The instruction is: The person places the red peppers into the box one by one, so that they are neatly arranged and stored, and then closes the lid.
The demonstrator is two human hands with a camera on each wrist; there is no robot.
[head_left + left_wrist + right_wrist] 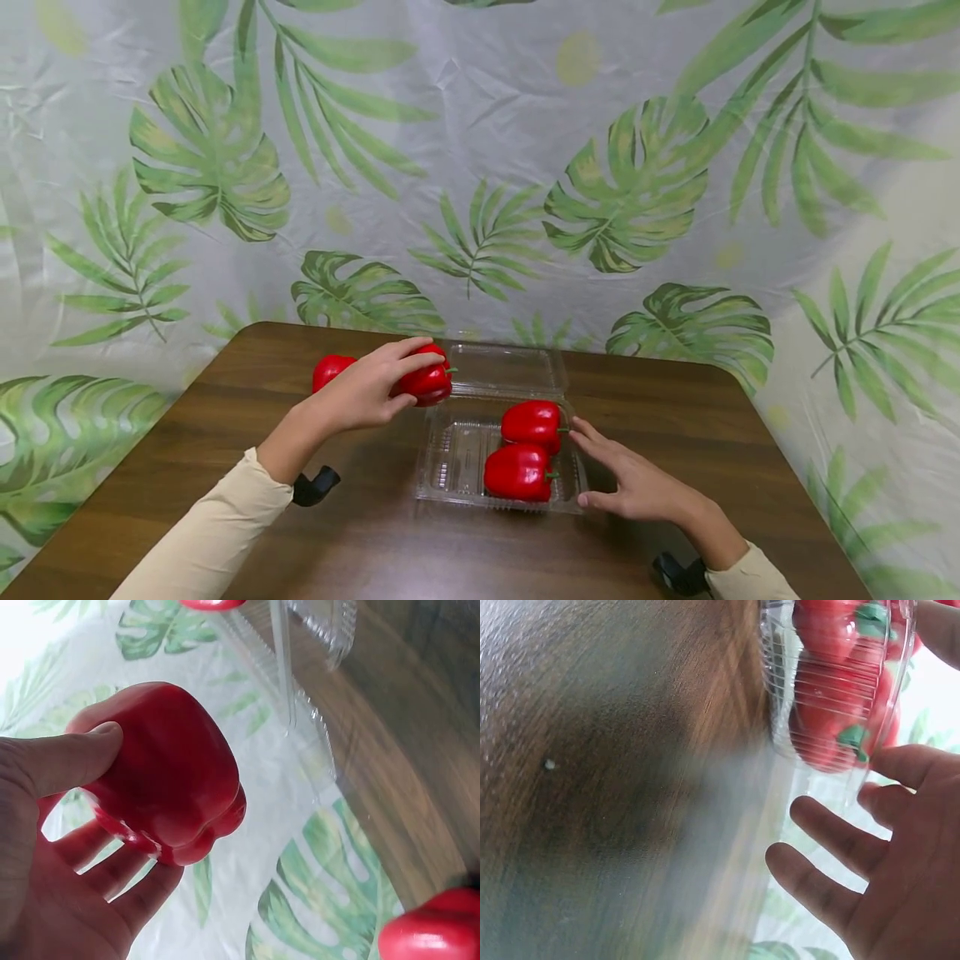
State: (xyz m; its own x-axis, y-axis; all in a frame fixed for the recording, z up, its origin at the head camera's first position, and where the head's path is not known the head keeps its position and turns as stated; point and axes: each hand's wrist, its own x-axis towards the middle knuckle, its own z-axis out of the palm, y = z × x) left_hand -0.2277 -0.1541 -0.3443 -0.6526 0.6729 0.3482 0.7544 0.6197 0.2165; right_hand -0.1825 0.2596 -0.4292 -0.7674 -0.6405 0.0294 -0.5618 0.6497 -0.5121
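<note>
In the head view my left hand (367, 387) grips a red bell pepper (427, 379) above the left part of a clear plastic clamshell container (457, 500). The left wrist view shows the thumb on one side of this pepper (165, 765) and the fingers on the other. Two more red bell peppers, a rear one (531, 423) and a front one (519, 472), lie in the right part of the container, stems to the right. At the container's right wall is my right hand (637, 479), its fingers spread and fingertips at the rim.
Another red bell pepper (331, 372) sits on the brown wooden table (360, 533) to the left, partly behind the left hand. The container's open lid (506, 371) lies toward the back edge. A leaf-patterned cloth (480, 167) hangs behind the table.
</note>
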